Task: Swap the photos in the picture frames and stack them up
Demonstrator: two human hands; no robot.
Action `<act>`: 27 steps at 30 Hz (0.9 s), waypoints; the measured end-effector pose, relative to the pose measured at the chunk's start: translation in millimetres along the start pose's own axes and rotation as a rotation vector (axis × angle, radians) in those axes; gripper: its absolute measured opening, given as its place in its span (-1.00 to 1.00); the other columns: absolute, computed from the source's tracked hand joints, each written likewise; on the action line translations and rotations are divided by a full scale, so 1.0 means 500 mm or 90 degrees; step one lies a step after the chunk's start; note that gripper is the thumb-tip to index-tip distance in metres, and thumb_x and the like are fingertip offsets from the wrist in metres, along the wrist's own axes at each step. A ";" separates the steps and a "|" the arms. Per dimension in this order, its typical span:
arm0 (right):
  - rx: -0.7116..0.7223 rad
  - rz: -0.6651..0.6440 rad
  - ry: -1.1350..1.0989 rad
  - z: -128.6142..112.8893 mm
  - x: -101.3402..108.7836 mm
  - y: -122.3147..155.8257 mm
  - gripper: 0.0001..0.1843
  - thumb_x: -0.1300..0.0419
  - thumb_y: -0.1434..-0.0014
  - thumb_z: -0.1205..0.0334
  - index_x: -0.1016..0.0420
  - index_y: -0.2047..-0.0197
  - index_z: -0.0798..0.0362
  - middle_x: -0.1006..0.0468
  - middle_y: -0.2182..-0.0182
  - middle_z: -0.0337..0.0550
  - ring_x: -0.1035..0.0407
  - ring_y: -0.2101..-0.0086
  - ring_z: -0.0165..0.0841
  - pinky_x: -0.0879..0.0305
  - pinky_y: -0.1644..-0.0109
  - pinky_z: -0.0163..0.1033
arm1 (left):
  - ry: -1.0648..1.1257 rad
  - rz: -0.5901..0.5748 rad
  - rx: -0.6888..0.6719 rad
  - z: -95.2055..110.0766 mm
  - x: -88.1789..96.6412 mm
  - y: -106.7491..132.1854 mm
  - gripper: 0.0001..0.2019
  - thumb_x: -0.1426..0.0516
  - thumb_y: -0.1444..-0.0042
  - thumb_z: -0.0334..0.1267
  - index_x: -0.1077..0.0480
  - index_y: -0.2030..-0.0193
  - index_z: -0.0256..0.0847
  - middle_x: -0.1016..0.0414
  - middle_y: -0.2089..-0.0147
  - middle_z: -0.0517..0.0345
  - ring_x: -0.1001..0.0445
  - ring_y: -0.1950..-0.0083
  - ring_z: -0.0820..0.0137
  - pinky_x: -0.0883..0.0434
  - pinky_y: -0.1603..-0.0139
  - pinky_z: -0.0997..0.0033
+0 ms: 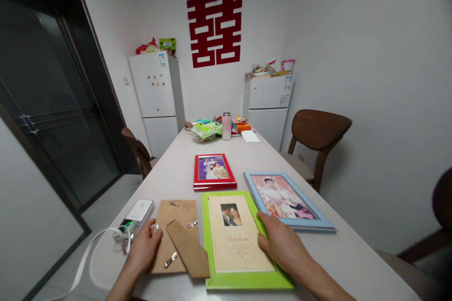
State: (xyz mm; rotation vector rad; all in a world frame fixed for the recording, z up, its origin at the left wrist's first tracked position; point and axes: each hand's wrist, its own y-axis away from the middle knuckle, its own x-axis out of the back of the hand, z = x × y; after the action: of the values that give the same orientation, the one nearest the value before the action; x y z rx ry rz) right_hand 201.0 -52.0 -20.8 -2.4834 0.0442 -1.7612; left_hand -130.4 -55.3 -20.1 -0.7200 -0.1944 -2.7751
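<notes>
A brown picture-frame backing board with metal clips and a fold-out stand lies in front of me on the left. My left hand grips its left edge, fingers curled and partly hidden. Just right of the board lies a lime-green photo frame around a cream sheet with a small blurred picture of two people. On the frame's right side, my right hand holds the border between thumb and fingers; some fingertips are out of sight.
A red photo frame and a light-blue photo frame lie beyond. At the left table edge sits a white device with a cable. Farther back stand a pink bottle and green bags; wooden chairs flank the table.
</notes>
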 end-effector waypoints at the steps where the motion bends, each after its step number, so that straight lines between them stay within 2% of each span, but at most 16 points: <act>1: 0.002 0.009 -0.019 0.002 -0.001 -0.001 -0.48 0.03 0.09 0.34 -0.21 -0.01 0.27 -0.38 0.15 0.18 -0.30 0.16 -0.14 -0.18 0.14 -0.14 | -0.030 0.026 -0.012 0.000 0.000 0.001 -0.54 -0.06 0.18 -0.16 -0.26 0.09 -0.34 -0.46 0.28 -0.04 -0.39 0.15 0.10 -0.23 0.07 0.09; 3: 0.004 0.033 -0.069 0.003 -0.001 -0.003 -0.45 0.02 0.13 0.36 -0.20 -0.01 0.30 -0.37 0.11 0.18 -0.27 0.11 -0.16 -0.15 0.07 -0.14 | -0.118 0.075 -0.074 0.006 -0.008 0.009 -0.50 -0.06 0.17 -0.18 -0.22 0.04 -0.36 -0.39 0.13 -0.11 -0.30 0.02 0.07 -0.12 -0.04 0.07; 5: -0.012 0.048 -0.156 0.000 0.003 -0.004 -0.40 0.02 0.17 0.38 -0.18 -0.03 0.29 -0.37 0.11 0.15 -0.28 0.12 -0.19 -0.14 0.05 -0.16 | -0.217 0.108 -0.170 0.022 -0.027 0.026 -0.51 -0.03 0.14 -0.20 -0.22 0.03 -0.39 -0.31 0.02 -0.15 -0.22 -0.06 0.10 -0.09 -0.09 0.10; 7: -0.054 0.021 -0.327 -0.009 0.013 -0.003 -0.34 0.03 0.19 0.39 -0.09 -0.08 0.23 -0.42 0.17 0.06 -0.35 0.24 -0.26 -0.22 0.14 -0.20 | -0.265 0.102 -0.251 0.047 -0.060 0.053 -0.53 0.00 0.10 -0.24 -0.21 0.01 -0.42 -0.25 -0.05 -0.18 -0.18 -0.10 0.14 -0.10 -0.11 0.12; 9: -0.116 -0.042 -0.554 -0.023 0.026 0.001 -0.28 0.04 0.16 0.36 0.05 -0.14 0.17 -0.48 0.28 -0.06 -0.40 0.42 -0.34 -0.29 0.32 -0.26 | -0.226 0.040 -0.286 0.076 -0.102 0.086 -0.53 0.02 0.06 -0.27 -0.18 -0.03 -0.39 -0.19 -0.11 -0.14 -0.13 -0.14 0.19 -0.09 -0.13 0.14; 11: -0.169 -0.091 -0.741 -0.039 0.040 0.006 -0.24 0.04 0.13 0.31 0.18 -0.18 0.12 -0.50 0.38 -0.14 -0.38 0.55 -0.38 -0.29 0.45 -0.30 | -0.166 -0.064 -0.305 0.104 -0.149 0.120 -0.52 0.00 0.05 -0.26 -0.15 -0.06 -0.32 -0.17 -0.13 -0.09 -0.10 -0.16 0.22 -0.08 -0.14 0.15; 14: -0.202 -0.101 -0.898 -0.061 0.059 0.015 -0.22 0.04 0.12 0.27 0.23 -0.20 0.04 -0.50 0.42 -0.19 -0.35 0.61 -0.40 -0.27 0.50 -0.30 | -0.103 -0.206 -0.351 0.133 -0.208 0.158 -0.36 -0.10 0.11 -0.15 -0.06 -0.13 -0.34 -0.03 -0.20 -0.15 0.01 -0.21 0.15 -0.04 -0.16 0.11; 16: -0.189 -0.104 -0.965 -0.074 0.071 0.021 -0.20 0.02 0.14 0.29 0.23 -0.20 -0.02 -0.50 0.39 -0.21 -0.34 0.61 -0.42 -0.27 0.50 -0.30 | -0.089 -0.239 -0.397 0.144 -0.233 0.170 -0.25 -0.16 0.19 -0.11 -0.03 -0.14 -0.37 0.05 -0.23 -0.20 0.07 -0.22 0.10 -0.02 -0.17 0.06; 19: -0.155 -0.107 -0.992 -0.088 0.082 0.024 -0.16 -0.04 0.17 0.31 0.22 -0.19 -0.09 -0.47 0.31 -0.22 -0.32 0.61 -0.47 -0.27 0.49 -0.32 | -0.086 -0.181 -0.473 0.152 -0.245 0.173 -0.31 -0.13 0.14 -0.21 -0.01 -0.15 -0.35 0.05 -0.23 -0.17 0.06 -0.22 0.12 -0.03 -0.17 0.04; 23: -0.117 -0.094 -0.930 -0.086 0.077 0.013 -0.16 -0.08 0.17 0.31 0.20 -0.18 -0.08 -0.42 0.24 -0.21 -0.29 0.60 -0.51 -0.23 0.53 -0.36 | -0.093 -0.117 -0.559 0.155 -0.227 0.168 -0.40 0.01 0.13 -0.47 -0.03 -0.14 -0.30 -0.16 -0.15 -0.05 -0.11 -0.16 0.25 -0.13 -0.14 0.19; 25: -0.114 -0.089 -0.862 -0.074 0.066 0.001 -0.16 -0.08 0.15 0.28 0.22 -0.19 0.00 -0.43 0.31 -0.20 -0.29 0.59 -0.49 -0.21 0.53 -0.36 | -0.060 -0.068 -0.521 0.155 -0.205 0.165 -0.43 0.05 0.13 -0.48 -0.06 -0.13 -0.31 -0.25 -0.08 -0.05 -0.21 -0.09 0.27 -0.23 -0.07 0.26; 27: -0.103 -0.080 -0.765 -0.058 0.051 -0.011 -0.18 -0.07 0.13 0.25 0.20 -0.19 0.12 -0.43 0.40 -0.22 -0.28 0.58 -0.47 -0.21 0.50 -0.34 | -0.003 0.003 -0.403 0.152 -0.174 0.159 -0.48 0.04 0.08 -0.42 -0.08 -0.11 -0.32 -0.31 -0.02 -0.07 -0.30 -0.01 0.25 -0.33 0.06 0.30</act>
State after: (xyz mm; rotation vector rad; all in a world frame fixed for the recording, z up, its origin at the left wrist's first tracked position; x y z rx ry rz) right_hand 182.1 -50.5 13.3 -3.2373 -0.0643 -0.0507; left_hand 0.4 -96.9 8.1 -0.8506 0.7139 -2.8273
